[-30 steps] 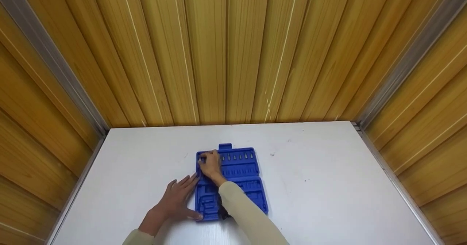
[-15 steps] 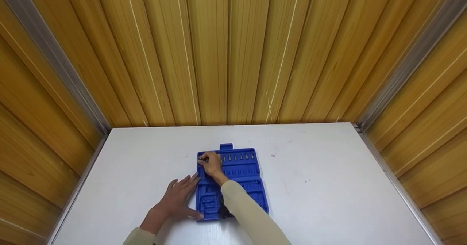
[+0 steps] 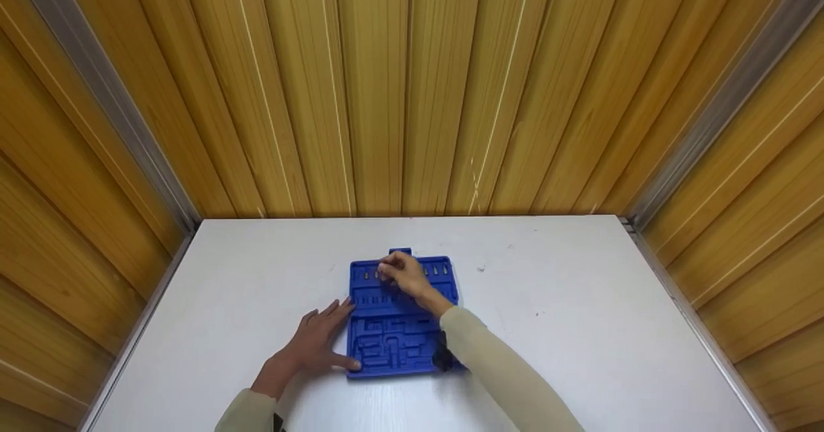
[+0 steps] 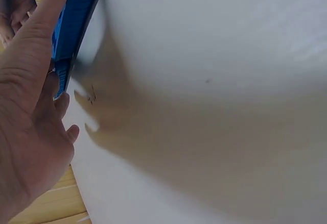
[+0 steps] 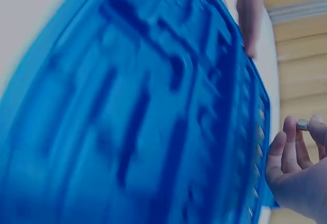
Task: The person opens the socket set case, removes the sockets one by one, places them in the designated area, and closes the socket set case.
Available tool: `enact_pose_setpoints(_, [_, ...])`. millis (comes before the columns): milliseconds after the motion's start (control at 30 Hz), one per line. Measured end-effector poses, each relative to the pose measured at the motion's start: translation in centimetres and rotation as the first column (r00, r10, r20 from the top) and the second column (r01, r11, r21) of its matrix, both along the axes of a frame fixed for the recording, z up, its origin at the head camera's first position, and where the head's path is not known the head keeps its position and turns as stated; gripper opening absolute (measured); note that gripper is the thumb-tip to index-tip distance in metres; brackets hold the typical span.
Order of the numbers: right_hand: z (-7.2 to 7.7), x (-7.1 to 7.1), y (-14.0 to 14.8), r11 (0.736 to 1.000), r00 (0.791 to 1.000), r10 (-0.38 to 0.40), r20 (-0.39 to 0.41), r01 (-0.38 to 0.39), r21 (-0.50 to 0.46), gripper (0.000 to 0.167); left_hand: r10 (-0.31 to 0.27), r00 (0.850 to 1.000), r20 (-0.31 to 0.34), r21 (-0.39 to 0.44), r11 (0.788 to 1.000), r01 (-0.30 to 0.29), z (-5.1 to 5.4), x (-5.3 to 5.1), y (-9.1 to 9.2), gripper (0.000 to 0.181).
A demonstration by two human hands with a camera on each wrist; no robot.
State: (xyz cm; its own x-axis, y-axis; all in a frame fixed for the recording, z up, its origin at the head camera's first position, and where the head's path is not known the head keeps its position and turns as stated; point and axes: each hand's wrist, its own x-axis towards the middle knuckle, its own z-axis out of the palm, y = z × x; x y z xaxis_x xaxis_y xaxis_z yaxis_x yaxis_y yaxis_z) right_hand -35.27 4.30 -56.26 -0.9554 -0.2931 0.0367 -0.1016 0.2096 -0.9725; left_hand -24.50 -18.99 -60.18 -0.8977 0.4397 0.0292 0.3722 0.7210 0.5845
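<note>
An open blue tool case (image 3: 393,375) lies on the white table, with moulded recesses in its near half. Small metal pieces (image 3: 366,275) stand in a row along its far half. My right hand (image 3: 407,276) is over that row, partly covering it. In the right wrist view its thumb and fingers pinch a small silver socket (image 5: 302,124), held clear of the case. My left hand (image 3: 315,342) is spread along the case's left side, its fingertips at the edge and the thumb on the near corner. The left wrist view shows this hand (image 4: 30,117) against the case wall.
The white table (image 3: 566,329) reaches back to a wood-patterned panel wall (image 3: 438,97), with similar panels on both sides. A latch tab (image 3: 400,250) sticks out from the case's far edge. Something black (image 3: 442,355) is at the right forearm.
My right hand has moved right from the row's left end and come up off the case. Pieces at the left end are now uncovered. The left hand stays in place.
</note>
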Motion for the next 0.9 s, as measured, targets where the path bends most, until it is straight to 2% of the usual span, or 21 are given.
enact_pose_setpoints(67, [0.6, -0.2, 1.6, 1.000, 1.000, 0.013, -0.006, -0.013, 0.027, 0.024, 0.027, 1.000, 0.008, 0.047, 0.999, -0.027, -0.4, -0.1, 0.2, 0.106])
enact_pose_setpoints(200, [1.6, -0.4, 4.6, 0.995, 1.000, 0.025, -0.011, -0.024, 0.097, 0.027, 0.094, 0.996, -0.005, 0.136, 0.986, -0.092, -0.3, -0.3, 0.5, 0.080])
enact_pose_setpoints(300, [1.8, -0.3, 6.8, 0.990, 1.000, 0.027, 0.002, -0.027, 0.141, 0.030, 0.135, 0.990, -0.034, 0.177, 0.976, -0.128, -0.1, -0.5, 1.1, 0.066])
enact_pose_setpoints(367, [1.8, -0.2, 8.4, 0.986, 1.000, 0.019, 0.005, -0.019, 0.163, 0.033, 0.147, 0.988, -0.051, 0.191, 0.972, -0.135, 0.2, -0.5, 1.6, 0.063])
enact_pose_setpoints(467, [1.9, -0.2, 10.3, 0.985, 1.000, -0.003, 0.000, 0.003, 0.172, 0.033, 0.146, 0.988, -0.039, 0.204, 0.970, -0.136, 0.8, -0.6, 2.0, 0.068])
enact_pose_setpoints(567, [2.1, -0.2, 11.9, 0.982, 1.000, -0.014, -0.001, 0.014, 0.189, 0.032, 0.130, 0.991, 0.033, 0.245, 0.960, -0.134, 1.3, -0.7, 1.9, 0.077])
enact_pose_setpoints(667, [2.2, -0.2, 13.3, 0.976, 1.000, 0.001, 0.012, -0.003, 0.218, 0.033, 0.111, 0.982, 0.152, 0.294, 0.944, -0.152, 1.7, -0.6, 1.6, 0.080])
enact_pose_setpoints(733, [2.3, 0.0, 14.1, 0.972, 0.999, 0.007, 0.037, -0.015, 0.235, 0.034, 0.092, 0.968, 0.236, 0.330, 0.929, -0.169, 1.8, -0.5, 1.4, 0.080])
enact_pose_setpoints(800, [2.4, 0.1, 14.8, 0.969, 0.998, 0.017, 0.059, -0.031, 0.245, 0.036, 0.081, 0.947, 0.311, 0.342, 0.920, -0.191, 1.9, -0.4, 1.2, 0.080])
enact_pose_setpoints(900, [2.2, 0.4, 15.7, 0.968, 0.996, 0.027, 0.081, -0.046, 0.249, 0.037, 0.080, 0.923, 0.376, 0.347, 0.911, -0.221, 1.9, -0.1, 1.1, 0.081])
